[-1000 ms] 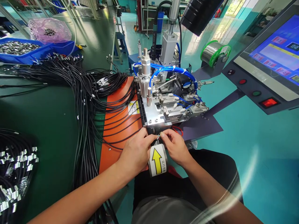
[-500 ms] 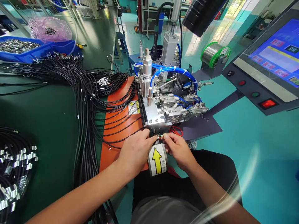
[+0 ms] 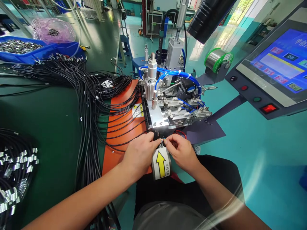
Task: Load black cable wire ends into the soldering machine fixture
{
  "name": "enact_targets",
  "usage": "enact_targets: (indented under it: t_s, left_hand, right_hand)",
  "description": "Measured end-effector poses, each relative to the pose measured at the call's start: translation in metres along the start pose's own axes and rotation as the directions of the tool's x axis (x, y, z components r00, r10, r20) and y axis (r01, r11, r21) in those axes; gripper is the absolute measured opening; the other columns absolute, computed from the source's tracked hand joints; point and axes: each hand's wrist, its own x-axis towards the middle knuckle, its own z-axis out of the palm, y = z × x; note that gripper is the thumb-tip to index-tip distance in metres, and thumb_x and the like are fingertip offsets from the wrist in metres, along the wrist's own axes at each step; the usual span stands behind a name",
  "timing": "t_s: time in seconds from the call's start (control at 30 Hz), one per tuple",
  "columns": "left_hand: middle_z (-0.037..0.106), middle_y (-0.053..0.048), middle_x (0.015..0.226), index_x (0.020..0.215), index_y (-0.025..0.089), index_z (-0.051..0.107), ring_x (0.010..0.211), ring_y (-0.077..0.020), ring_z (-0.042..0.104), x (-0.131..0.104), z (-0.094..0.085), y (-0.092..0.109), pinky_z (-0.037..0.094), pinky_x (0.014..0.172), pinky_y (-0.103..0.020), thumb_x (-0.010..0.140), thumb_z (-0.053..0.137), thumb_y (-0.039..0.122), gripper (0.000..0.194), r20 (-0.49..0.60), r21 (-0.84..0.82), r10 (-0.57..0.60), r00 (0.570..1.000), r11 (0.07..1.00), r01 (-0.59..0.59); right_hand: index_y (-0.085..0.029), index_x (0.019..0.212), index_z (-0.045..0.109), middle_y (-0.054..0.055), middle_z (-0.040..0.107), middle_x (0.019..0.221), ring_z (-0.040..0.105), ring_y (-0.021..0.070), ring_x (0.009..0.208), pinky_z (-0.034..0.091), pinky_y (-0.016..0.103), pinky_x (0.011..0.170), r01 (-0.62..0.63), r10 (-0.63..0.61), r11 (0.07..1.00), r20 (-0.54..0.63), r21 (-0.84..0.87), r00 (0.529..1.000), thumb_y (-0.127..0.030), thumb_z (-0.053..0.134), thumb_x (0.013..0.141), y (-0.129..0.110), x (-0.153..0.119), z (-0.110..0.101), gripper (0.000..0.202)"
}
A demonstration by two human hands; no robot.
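My left hand (image 3: pixel 140 151) is closed at the front edge of the metal machine (image 3: pixel 155 116), its fingertips at some thin wire ends (image 3: pixel 162 140). Close beside it on the right, my right hand (image 3: pixel 181 150) pinches at the same wire ends with thumb and forefinger. What lies between the fingertips is too small to make out. Just below both hands is a round part with a yellow arrow label (image 3: pixel 161 163). Black cables (image 3: pixel 124 124) run over the orange plate (image 3: pixel 115 166) to the machine's left side.
Black cable bundles (image 3: pixel 87 127) cover part of the green table (image 3: pixel 57 127). Blue trays (image 3: pixel 28 57) hold small metal parts at the back left. A solder spool (image 3: pixel 218 60) and a control screen (image 3: pixel 283 64) stand at the right, with a black cylinder (image 3: pixel 206 20) overhead.
My right hand has shifted slightly, its thumb and forefinger now more bent and a little closer to my left fingertips. The left hand has hardly moved. The view has shifted slightly.
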Motion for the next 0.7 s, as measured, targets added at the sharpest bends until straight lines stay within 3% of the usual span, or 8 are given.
enact_targets:
  t_s: [0.1, 0.17, 0.4, 0.57, 0.7]
  left_hand:
    - [0.049, -0.001, 0.074, 0.103, 0.028, 0.071, 0.067, -0.0162, 0.05, -0.001, 0.002, -0.001, 0.034, 0.054, -0.027, 0.09, 0.051, 0.013, 0.028, -0.017, -0.008, -0.002, 1.0, 1.0, 0.001]
    - [0.049, -0.001, 0.074, 0.102, 0.027, 0.071, 0.068, -0.0162, 0.051, -0.001, 0.001, 0.0, 0.035, 0.055, -0.027, 0.09, 0.051, 0.014, 0.027, -0.012, -0.013, -0.006, 1.0, 1.0, 0.006]
    - [0.051, -0.002, 0.075, 0.103, 0.027, 0.071, 0.071, -0.0165, 0.053, -0.001, 0.0, 0.001, 0.04, 0.06, -0.025, 0.088, 0.052, 0.016, 0.026, -0.004, -0.034, -0.02, 1.0, 0.999, 0.02]
    - [0.052, -0.003, 0.076, 0.105, 0.027, 0.07, 0.069, -0.0164, 0.051, -0.001, 0.001, 0.001, 0.038, 0.058, -0.026, 0.088, 0.051, 0.013, 0.029, -0.009, -0.029, -0.016, 1.0, 0.999, 0.016]
    - [0.052, -0.003, 0.076, 0.103, 0.026, 0.071, 0.066, -0.0163, 0.05, 0.0, -0.001, 0.002, 0.036, 0.055, -0.027, 0.087, 0.054, 0.015, 0.027, 0.006, -0.024, -0.019, 1.0, 1.0, 0.019]
  right_hand:
    - [-0.02, 0.078, 0.058, 0.001, 0.056, 0.075, 0.052, 0.016, 0.069, 0.039, 0.029, 0.065, 0.163, -0.165, 0.976, -0.006, -0.144, 0.986, -0.023, 0.049, 0.092, -0.003, 0.002, -0.003, 0.016]
    - [-0.021, 0.079, 0.056, 0.002, 0.056, 0.077, 0.053, 0.0168, 0.072, 0.04, 0.029, 0.067, 0.198, -0.201, 0.964, 0.001, -0.179, 0.98, -0.022, 0.047, 0.093, -0.003, 0.003, -0.004, 0.017]
    - [-0.022, 0.079, 0.056, 0.002, 0.058, 0.079, 0.055, 0.018, 0.075, 0.042, 0.029, 0.069, 0.151, -0.152, 0.979, -0.001, -0.139, 0.988, -0.025, 0.047, 0.094, 0.004, 0.005, -0.002, 0.018]
    - [-0.022, 0.095, 0.065, 0.005, 0.064, 0.093, 0.06, 0.0195, 0.087, 0.045, 0.031, 0.079, 0.054, -0.054, 0.996, -0.006, -0.066, 0.999, -0.033, 0.046, 0.096, 0.01, 0.008, -0.004, 0.022]
    - [-0.021, 0.094, 0.067, 0.004, 0.065, 0.095, 0.061, 0.0189, 0.09, 0.046, 0.03, 0.081, 0.081, -0.08, 0.996, 0.011, -0.024, 0.997, -0.031, 0.045, 0.097, 0.005, 0.011, -0.004, 0.024]
